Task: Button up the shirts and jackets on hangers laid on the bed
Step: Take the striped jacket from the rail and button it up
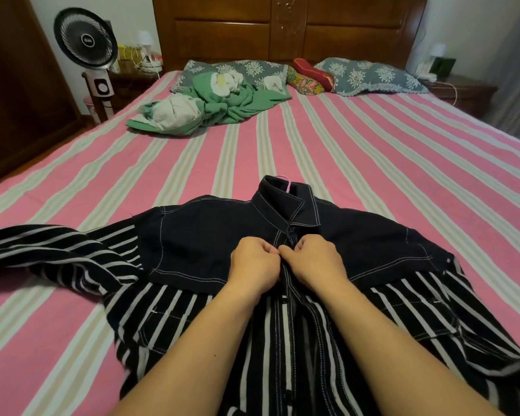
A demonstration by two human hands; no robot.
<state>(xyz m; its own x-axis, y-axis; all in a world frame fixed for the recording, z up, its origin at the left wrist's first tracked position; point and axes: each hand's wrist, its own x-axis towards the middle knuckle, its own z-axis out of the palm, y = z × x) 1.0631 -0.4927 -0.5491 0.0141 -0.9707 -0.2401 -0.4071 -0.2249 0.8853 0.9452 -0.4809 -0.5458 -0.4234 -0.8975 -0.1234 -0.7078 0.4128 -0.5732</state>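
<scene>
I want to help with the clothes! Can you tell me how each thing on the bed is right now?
Jacket: lying flat on the bed, front partly closed.
Hanger: inside the jacket, pink hook poking out at the collar.
Left hand: fingers pinching the jacket's front edge.
Right hand: fingers pinching the other edge.
Green cloth: crumpled in a heap.
Pillows: lying at the headboard.
Fan: cannot tell if running.

A single head-worn wide-angle view looks forward and down along the bed [373, 163] from its foot edge. It faces the headboard [288, 28] at the far end, with the near edge close below.
</scene>
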